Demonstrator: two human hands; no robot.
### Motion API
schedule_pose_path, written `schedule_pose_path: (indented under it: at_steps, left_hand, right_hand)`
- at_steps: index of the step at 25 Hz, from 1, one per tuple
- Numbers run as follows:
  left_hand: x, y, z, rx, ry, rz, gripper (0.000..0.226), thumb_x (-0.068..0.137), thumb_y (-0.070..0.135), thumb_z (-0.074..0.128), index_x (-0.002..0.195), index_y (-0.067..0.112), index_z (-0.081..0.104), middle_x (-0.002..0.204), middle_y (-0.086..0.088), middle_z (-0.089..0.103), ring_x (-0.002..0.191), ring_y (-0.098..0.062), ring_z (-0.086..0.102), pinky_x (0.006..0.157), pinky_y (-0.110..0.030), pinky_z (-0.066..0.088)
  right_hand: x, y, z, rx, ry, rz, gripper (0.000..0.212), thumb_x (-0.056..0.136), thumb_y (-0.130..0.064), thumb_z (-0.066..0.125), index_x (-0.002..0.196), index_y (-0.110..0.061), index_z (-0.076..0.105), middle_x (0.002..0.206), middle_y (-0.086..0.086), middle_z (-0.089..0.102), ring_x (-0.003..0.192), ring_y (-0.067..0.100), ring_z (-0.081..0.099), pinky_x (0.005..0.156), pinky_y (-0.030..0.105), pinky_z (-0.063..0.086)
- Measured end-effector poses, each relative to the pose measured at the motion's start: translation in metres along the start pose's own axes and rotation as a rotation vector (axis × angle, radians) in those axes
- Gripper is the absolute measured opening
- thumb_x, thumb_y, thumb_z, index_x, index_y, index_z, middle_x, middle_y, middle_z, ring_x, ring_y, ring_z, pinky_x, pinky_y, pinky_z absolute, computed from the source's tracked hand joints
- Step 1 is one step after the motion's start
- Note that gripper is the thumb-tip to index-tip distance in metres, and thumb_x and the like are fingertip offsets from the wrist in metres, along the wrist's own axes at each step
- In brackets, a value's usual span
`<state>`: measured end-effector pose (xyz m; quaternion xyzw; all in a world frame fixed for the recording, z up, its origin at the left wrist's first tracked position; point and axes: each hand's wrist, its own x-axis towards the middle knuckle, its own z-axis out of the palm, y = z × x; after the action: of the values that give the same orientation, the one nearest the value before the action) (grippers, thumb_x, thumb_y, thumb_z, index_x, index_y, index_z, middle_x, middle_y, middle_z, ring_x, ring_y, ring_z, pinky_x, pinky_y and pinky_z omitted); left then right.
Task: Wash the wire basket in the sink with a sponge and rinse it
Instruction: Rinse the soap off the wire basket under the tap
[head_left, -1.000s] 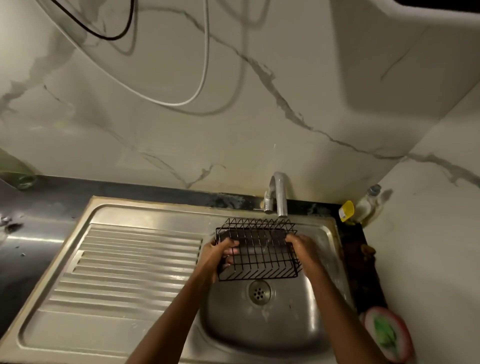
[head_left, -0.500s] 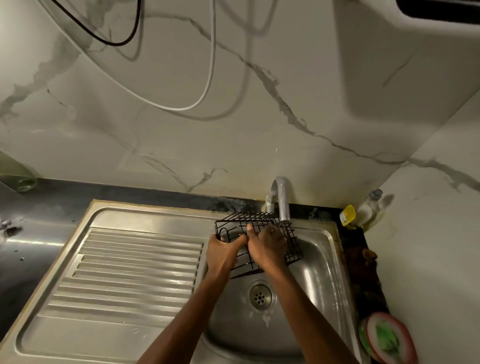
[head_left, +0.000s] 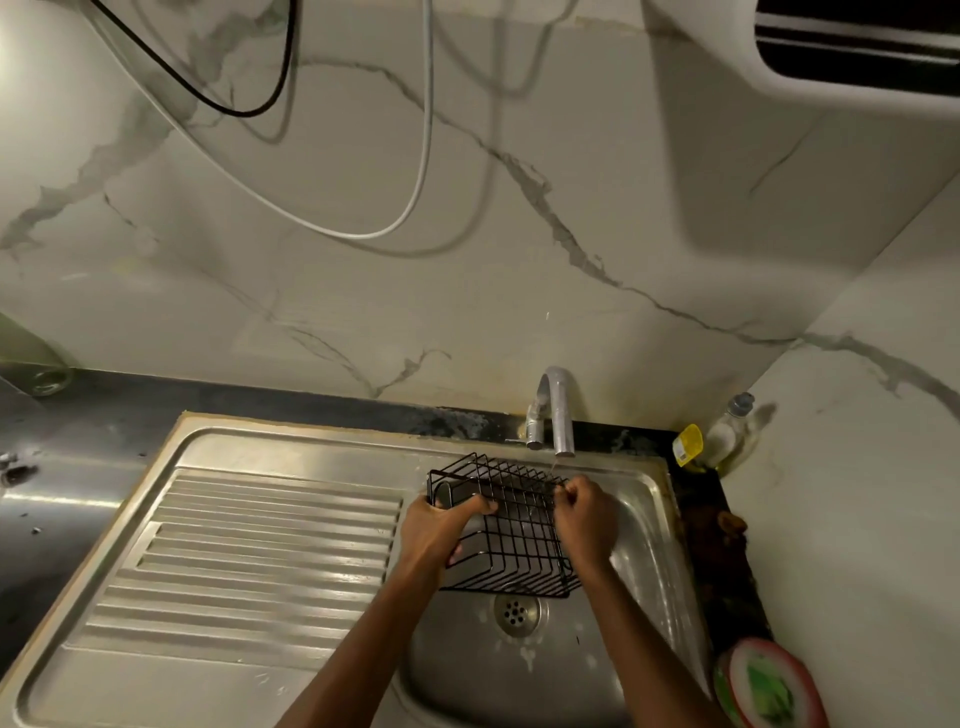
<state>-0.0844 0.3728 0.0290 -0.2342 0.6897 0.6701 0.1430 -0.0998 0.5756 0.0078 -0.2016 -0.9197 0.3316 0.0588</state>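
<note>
A black wire basket is held tilted over the steel sink bowl, just under the tap spout. A thin stream of water falls from the spout onto the basket's far right edge. My left hand grips the basket's left end, fingers curled over the top wire. My right hand holds its right side, fingers closed on the wires. No sponge shows in either hand.
The drain lies below the basket. A ribbed draining board fills the left. A soap bottle and yellow tag stand in the back right corner. A red-rimmed round object sits at the right. Cables hang on the marble wall.
The right hand went from the basket's right side to the middle beside the left hand, then back to the right side. The basket has turned and tilted under the tap.
</note>
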Motion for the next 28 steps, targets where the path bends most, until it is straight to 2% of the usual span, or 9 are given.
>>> schedule_pose_path:
  at_steps: [4,8,10,13,15,19,22,24,28]
  left_hand:
    - [-0.001,0.017,0.006,-0.027,-0.017,0.028,0.034,0.067,0.038,0.089,0.073,0.009,0.075,0.061,-0.006,0.054,0.047,-0.013,0.042,0.042,-0.026,0.037]
    - [0.003,0.026,-0.005,0.004,-0.043,-0.003,0.034,0.063,0.037,0.093,0.066,0.016,0.066,0.059,-0.002,0.055,0.047,-0.014,0.042,0.043,-0.027,0.036]
    - [0.002,0.021,-0.008,0.008,-0.072,-0.025,0.046,0.058,0.039,0.095,0.078,0.006,0.07,0.064,-0.006,0.058,0.045,-0.014,0.041,0.041,-0.026,0.034]
    - [-0.005,0.012,-0.003,0.009,-0.097,-0.009,0.05,0.06,0.035,0.096,0.089,0.002,0.071,0.069,-0.009,0.062,0.045,-0.014,0.041,0.04,-0.025,0.034]
    - [-0.007,0.013,-0.001,0.005,-0.098,-0.016,0.043,0.064,0.03,0.095,0.089,0.008,0.068,0.068,-0.008,0.059,0.044,-0.012,0.04,0.038,-0.024,0.034]
    - [0.001,0.024,0.001,-0.003,-0.101,0.01,0.047,0.065,0.03,0.096,0.074,0.017,0.051,0.064,-0.004,0.049,0.042,-0.012,0.036,0.039,-0.026,0.032]
    - [0.009,0.027,-0.002,0.029,-0.079,0.026,0.06,0.056,0.037,0.098,0.078,0.019,0.045,0.069,-0.006,0.046,0.044,-0.013,0.036,0.039,-0.027,0.034]
    - [0.01,0.024,-0.005,-0.007,-0.071,0.027,0.065,0.054,0.039,0.099,0.082,0.018,0.043,0.073,-0.008,0.045,0.045,-0.014,0.036,0.038,-0.026,0.034]
    - [0.015,0.032,-0.006,-0.15,-0.047,-0.048,0.066,0.066,0.061,0.09,0.091,0.009,0.058,0.065,-0.002,0.047,0.052,-0.014,0.043,0.043,-0.025,0.041]
  right_hand:
    - [-0.03,-0.053,0.012,-0.042,0.067,-0.235,0.024,0.096,-0.035,0.058,0.115,-0.023,0.068,0.111,-0.004,0.056,0.099,0.011,0.053,0.08,0.025,0.05]
    - [-0.025,-0.043,-0.005,0.207,-0.044,-0.483,0.02,0.097,-0.021,0.058,0.114,-0.022,0.069,0.112,-0.012,0.061,0.1,-0.001,0.058,0.081,0.014,0.052]
    - [-0.014,-0.021,-0.003,0.348,-0.046,-0.252,0.012,0.096,-0.016,0.061,0.104,-0.02,0.068,0.103,-0.009,0.068,0.093,0.003,0.065,0.077,0.019,0.056]
    - [0.012,0.017,0.009,-0.03,0.022,0.131,0.012,0.097,-0.024,0.056,0.103,-0.017,0.063,0.095,0.004,0.07,0.084,0.02,0.066,0.068,0.031,0.053]
    - [0.03,0.019,0.012,-0.261,-0.036,0.307,0.03,0.098,-0.032,0.048,0.112,-0.01,0.062,0.108,0.015,0.067,0.095,0.028,0.063,0.079,0.037,0.052]
    - [0.044,-0.03,0.017,-0.044,-0.092,0.539,0.059,0.103,-0.05,0.032,0.129,-0.001,0.053,0.125,0.023,0.057,0.111,0.034,0.056,0.098,0.044,0.047]
    - [0.032,-0.08,0.032,0.03,-0.186,0.625,0.088,0.096,-0.07,0.023,0.152,-0.002,0.025,0.155,0.028,0.027,0.141,0.044,0.03,0.12,0.056,0.021]
    - [0.019,-0.106,0.029,0.007,-0.307,0.497,0.086,0.097,-0.071,0.017,0.159,-0.011,0.011,0.165,0.023,0.005,0.151,0.044,0.006,0.122,0.06,0.003]
    - [-0.013,-0.096,0.018,0.028,-0.354,-0.082,0.063,0.106,-0.051,0.022,0.16,-0.024,0.003,0.168,0.007,-0.007,0.156,0.024,-0.003,0.125,0.05,0.001]
